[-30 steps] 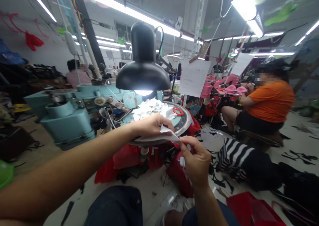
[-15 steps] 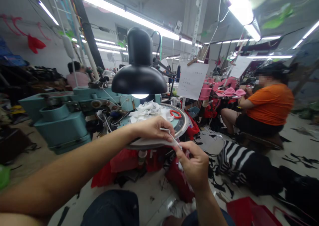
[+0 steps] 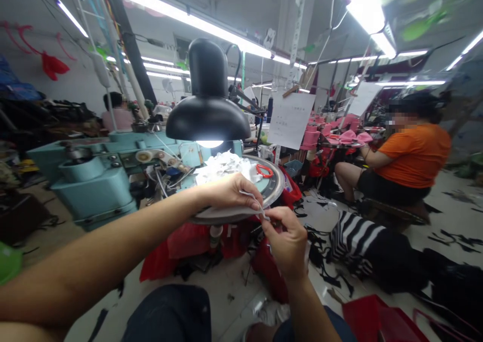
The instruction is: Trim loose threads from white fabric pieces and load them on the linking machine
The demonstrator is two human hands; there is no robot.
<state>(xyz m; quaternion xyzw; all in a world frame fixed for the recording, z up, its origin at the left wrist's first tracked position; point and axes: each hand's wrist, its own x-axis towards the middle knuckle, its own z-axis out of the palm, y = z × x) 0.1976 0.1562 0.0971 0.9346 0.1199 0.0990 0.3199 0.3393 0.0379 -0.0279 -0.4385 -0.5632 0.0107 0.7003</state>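
Observation:
Between both hands, over the near edge of a round machine table (image 3: pixel 278 187), is a thin white fabric strip (image 3: pixel 253 198). My left hand (image 3: pixel 237 190) pinches it with thumb and fingers, palm down. My right hand (image 3: pixel 289 239) grips the strip's other end between thumb and forefinger, just right of and below the left. Part of the fabric is hidden behind my fingers. Beyond the hands lies a heap of white fabric pieces (image 3: pixel 222 167), with orange-handled scissors (image 3: pixel 264 170) at its right. A black lamp (image 3: pixel 208 118) shines down over the heap.
A teal sewing machine (image 3: pixel 94 191) stands at the left. Red cloth (image 3: pixel 188 246) hangs below the table. On the right sit a person in an orange shirt (image 3: pixel 415 156) and a striped black-and-white bundle (image 3: pixel 358 236). Dark scraps litter the floor.
My right hand has shifted slightly left and up, closer to my left hand. The strip between them now looks shorter and more bunched. The left hand keeps its pinch.

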